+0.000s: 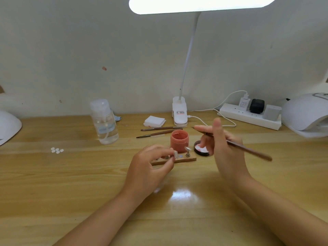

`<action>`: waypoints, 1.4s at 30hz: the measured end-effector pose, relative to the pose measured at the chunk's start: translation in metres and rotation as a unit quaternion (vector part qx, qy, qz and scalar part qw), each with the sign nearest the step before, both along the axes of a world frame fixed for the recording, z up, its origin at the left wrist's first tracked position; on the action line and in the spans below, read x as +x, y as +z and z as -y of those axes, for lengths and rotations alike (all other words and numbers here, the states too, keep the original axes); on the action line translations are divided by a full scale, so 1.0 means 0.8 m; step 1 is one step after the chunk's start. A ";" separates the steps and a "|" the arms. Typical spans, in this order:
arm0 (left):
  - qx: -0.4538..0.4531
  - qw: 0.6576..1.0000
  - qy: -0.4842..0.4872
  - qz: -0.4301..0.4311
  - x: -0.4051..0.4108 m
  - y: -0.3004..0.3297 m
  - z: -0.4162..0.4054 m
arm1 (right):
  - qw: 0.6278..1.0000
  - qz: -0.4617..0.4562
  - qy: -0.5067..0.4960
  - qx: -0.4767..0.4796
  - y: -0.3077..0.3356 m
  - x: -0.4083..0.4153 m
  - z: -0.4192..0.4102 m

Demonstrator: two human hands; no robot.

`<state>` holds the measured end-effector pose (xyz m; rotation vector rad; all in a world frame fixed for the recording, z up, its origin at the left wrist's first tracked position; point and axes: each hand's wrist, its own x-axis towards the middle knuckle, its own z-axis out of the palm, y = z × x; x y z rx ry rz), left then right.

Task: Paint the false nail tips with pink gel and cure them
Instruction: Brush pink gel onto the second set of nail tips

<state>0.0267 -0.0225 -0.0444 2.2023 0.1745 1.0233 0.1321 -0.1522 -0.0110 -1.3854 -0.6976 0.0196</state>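
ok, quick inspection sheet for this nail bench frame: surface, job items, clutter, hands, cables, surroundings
Surface: wooden table, lamp glare near the front.
Job's things: open pink gel jar; black lid beside it, pink inside; wooden holder strip with one nail stand upright; loose nail tips far left; curing lamp far right.
Clutter: clear pump bottle, white wipes, two spare brushes.
Grippers: left hand pinches a small stand with tip; right hand holds a brush.
Cables: white leads run from power strip to desk lamp.
Surroundings: white wall; second white dome at left edge.
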 end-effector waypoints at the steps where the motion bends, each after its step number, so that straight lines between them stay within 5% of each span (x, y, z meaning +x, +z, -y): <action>1: -0.012 1.000 -0.009 0.003 0.000 0.001 0.000 | 1.000 -0.010 -0.010 -0.011 0.006 0.005 0.000; 12: -0.087 0.995 -0.043 -0.004 0.000 0.000 -0.003 | 0.962 0.096 -0.017 -0.253 0.038 0.073 -0.055; 23: -0.093 0.995 -0.047 -0.007 -0.001 0.002 -0.003 | 0.917 0.165 -0.019 -0.362 0.022 0.075 -0.090; 42: -0.087 0.995 -0.046 -0.006 -0.001 0.002 -0.001 | 0.970 -0.066 -0.042 -0.231 0.041 0.092 -0.051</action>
